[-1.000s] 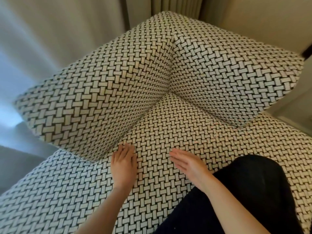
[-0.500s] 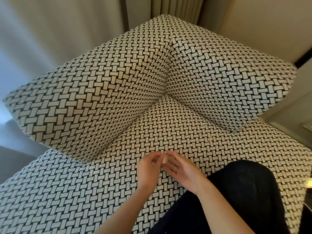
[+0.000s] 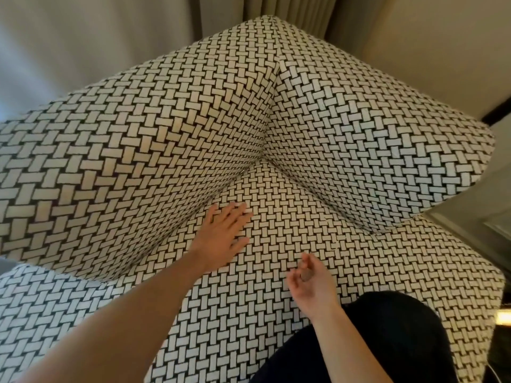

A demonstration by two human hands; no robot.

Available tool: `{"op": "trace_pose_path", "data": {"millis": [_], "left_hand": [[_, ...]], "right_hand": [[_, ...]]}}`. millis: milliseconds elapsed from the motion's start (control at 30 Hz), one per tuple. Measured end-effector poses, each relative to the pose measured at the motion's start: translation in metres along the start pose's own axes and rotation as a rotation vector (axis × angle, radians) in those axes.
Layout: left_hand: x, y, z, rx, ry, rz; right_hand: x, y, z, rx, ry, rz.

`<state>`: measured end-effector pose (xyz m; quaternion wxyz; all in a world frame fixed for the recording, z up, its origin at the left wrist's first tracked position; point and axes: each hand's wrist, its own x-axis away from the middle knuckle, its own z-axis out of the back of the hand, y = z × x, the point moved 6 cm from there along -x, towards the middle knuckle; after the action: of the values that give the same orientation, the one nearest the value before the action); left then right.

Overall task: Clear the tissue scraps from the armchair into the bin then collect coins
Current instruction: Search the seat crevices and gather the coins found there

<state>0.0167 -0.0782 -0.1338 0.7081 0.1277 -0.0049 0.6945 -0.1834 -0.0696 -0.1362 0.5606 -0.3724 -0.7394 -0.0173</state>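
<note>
Before beige curtains (image 3: 290, 6), black-and-white woven armchair (image 3: 276, 217).

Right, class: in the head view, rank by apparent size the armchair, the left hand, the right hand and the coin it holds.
1. armchair, filling most of the frame.
2. left hand and right hand: they look alike, so not ranked apart.
3. coin, by far the smallest.

Pale sheer curtain (image 3: 83, 37) upper left, cool daylight at left edge. Pleated beige drapes (image 3: 298, 9) top centre. Plain beige wall (image 3: 428, 51) upper right. Small warm light (image 3: 504, 317) at lower right edge.
</note>
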Motion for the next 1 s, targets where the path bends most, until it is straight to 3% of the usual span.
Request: {"op": "trace_pose_path", "data": {"millis": [100,167,300,400,600,733,833,1000], "left_hand": [[-0.006,-0.012,-0.005,-0.010,-0.031,0.046],[-0.009,-0.013,-0.007,-0.001,0.002,0.059],[-0.010,-0.017,-0.011,-0.015,0.070,0.051],[-0.011,-0.017,-0.015,-0.016,0.090,0.043],[-0.011,-0.017,-0.016,-0.014,0.136,0.019],[-0.012,-0.017,-0.016,0.002,0.141,0.020],[-0.011,-0.018,-0.017,0.004,0.134,0.030],[-0.011,-0.019,-0.018,0.010,0.126,0.036]], "right_hand": [[-0.012,-0.018,-0.014,0.197,0.014,0.110],[-0.018,-0.037,-0.033,0.502,0.002,0.240],[-0.032,-0.059,-0.081,1.210,-0.113,0.646],[-0.044,-0.054,-0.119,1.561,-0.250,0.941],[-0.060,-0.020,-0.151,1.895,-0.513,1.120],[-0.059,-0.034,-0.168,1.795,-0.484,1.276],[-0.075,-0.038,-0.187,1.805,-0.515,1.244],[-0.096,-0.029,-0.203,2.191,-0.549,1.136]]}}
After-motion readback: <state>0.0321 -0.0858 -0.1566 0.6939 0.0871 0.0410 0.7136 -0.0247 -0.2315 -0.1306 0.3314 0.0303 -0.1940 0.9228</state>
